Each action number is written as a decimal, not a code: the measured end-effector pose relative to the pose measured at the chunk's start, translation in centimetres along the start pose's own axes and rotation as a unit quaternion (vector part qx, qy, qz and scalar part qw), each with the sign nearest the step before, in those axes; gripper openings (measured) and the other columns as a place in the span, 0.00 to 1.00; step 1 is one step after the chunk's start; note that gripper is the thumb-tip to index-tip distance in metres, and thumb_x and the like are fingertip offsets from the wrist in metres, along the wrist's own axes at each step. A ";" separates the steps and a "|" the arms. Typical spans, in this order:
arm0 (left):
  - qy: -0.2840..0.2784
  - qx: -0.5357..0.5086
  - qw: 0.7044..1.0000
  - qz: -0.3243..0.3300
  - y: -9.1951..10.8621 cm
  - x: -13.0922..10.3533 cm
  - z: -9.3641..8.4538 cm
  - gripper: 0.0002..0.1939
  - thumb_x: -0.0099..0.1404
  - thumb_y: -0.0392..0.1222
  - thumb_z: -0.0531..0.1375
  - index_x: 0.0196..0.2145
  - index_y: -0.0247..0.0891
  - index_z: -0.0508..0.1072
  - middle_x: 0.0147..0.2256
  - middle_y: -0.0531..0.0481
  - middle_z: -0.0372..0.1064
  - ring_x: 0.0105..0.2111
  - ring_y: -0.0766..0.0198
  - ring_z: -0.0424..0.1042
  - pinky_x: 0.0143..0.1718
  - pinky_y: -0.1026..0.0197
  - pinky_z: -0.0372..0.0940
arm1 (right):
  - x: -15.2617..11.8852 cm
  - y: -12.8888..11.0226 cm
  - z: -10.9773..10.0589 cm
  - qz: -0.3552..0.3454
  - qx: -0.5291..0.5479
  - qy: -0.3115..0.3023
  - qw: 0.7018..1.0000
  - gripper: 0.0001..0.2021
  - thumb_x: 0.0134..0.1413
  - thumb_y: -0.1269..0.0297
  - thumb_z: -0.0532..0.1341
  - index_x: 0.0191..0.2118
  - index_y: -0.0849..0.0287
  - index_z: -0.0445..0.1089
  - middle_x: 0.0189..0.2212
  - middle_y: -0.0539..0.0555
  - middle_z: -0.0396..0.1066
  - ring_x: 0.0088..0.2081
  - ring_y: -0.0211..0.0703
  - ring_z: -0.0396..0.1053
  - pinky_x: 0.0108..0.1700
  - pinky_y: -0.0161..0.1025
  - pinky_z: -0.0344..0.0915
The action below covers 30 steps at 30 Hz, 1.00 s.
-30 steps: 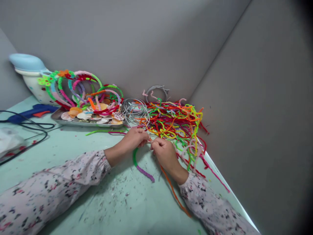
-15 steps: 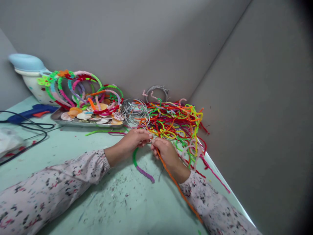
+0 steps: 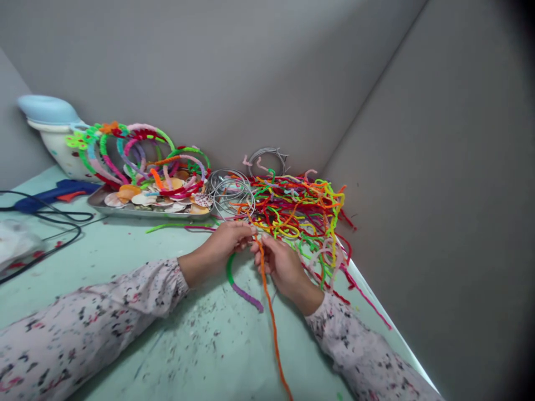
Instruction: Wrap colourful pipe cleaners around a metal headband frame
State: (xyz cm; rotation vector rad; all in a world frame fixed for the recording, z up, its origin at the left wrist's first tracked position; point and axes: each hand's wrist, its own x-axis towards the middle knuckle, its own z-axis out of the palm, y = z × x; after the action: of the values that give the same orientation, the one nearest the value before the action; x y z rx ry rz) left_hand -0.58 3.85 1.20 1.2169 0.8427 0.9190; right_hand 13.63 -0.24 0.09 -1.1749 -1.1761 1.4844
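My left hand (image 3: pixel 229 238) pinches a curved wire hoop wrapped in green and purple pipe cleaner (image 3: pixel 247 298); the wrapped end curls down below my fingers. An orange pipe cleaner (image 3: pixel 271 312) starts at my fingertips and hangs toward the table's front. My right hand (image 3: pixel 286 266) is closed close beside the left, thumb and fingers on the upper part of the orange pipe cleaner. Fingers hide the exact spot where orange meets the hoop. Behind the hands lies a tangled heap of coloured pipe cleaners (image 3: pixel 301 206).
A metal tray (image 3: pixel 154 213) holds seashells and several finished pipe-cleaner hoops (image 3: pixel 125 150). Coils of bare wire (image 3: pixel 232 192) lie beside it. At left are a blue glue gun (image 3: pixel 45 197), its black cable (image 3: pixel 69 223) and a light-blue-lidded container (image 3: pixel 58 139). Grey walls stand behind and right.
The orange pipe cleaner has swung left, off my right forearm, and now hangs between my hands. My right hand has turned and loosened slightly; my left has hardly moved.
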 end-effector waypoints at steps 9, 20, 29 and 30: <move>-0.008 -0.088 0.996 -0.007 -0.4 0.1 -0.3 0.07 0.54 0.38 0.60 0.22 0.36 0.65 0.20 0.56 0.57 0.19 0.72 0.55 0.21 0.65 0.49 | 0.6 0.0 -0.5 0.128 0.245 -0.053 0.960 0.08 0.49 0.64 0.58 0.27 0.62 0.70 0.18 0.48 0.64 0.18 0.30 0.60 0.20 0.26 0.58; 0.088 0.065 0.994 0.001 0.2 -0.4 0.1 0.06 0.51 0.38 0.58 0.20 0.35 0.66 0.18 0.55 0.58 0.19 0.71 0.55 0.21 0.64 0.49 | -0.4 -0.5 0.1 -0.068 -0.159 0.000 0.985 0.09 0.51 0.63 0.56 0.23 0.58 0.65 0.17 0.46 0.60 0.19 0.34 0.55 0.23 0.32 0.52; 0.035 0.008 0.999 -0.018 -0.3 0.2 -0.1 0.08 0.52 0.38 0.60 0.19 0.34 0.66 0.17 0.55 0.57 0.18 0.72 0.54 0.20 0.66 0.49 | -0.9 -0.8 0.4 -0.200 -0.398 0.086 0.891 0.10 0.53 0.66 0.55 0.23 0.59 0.64 0.19 0.47 0.61 0.24 0.35 0.57 0.28 0.34 0.50; 0.008 -0.029 0.999 -0.025 -0.3 0.3 -0.3 0.07 0.53 0.38 0.60 0.21 0.34 0.68 0.18 0.55 0.59 0.19 0.72 0.55 0.21 0.67 0.50 | -0.7 -0.6 0.2 -0.170 -0.340 0.080 0.921 0.11 0.53 0.65 0.55 0.22 0.59 0.64 0.18 0.47 0.61 0.23 0.35 0.57 0.27 0.34 0.51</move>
State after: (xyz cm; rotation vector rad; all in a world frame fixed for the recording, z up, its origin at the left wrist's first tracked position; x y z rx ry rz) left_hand -0.68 4.25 0.84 1.1349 0.8507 0.9086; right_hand 13.59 -0.86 0.85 -1.4096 -1.7450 0.7043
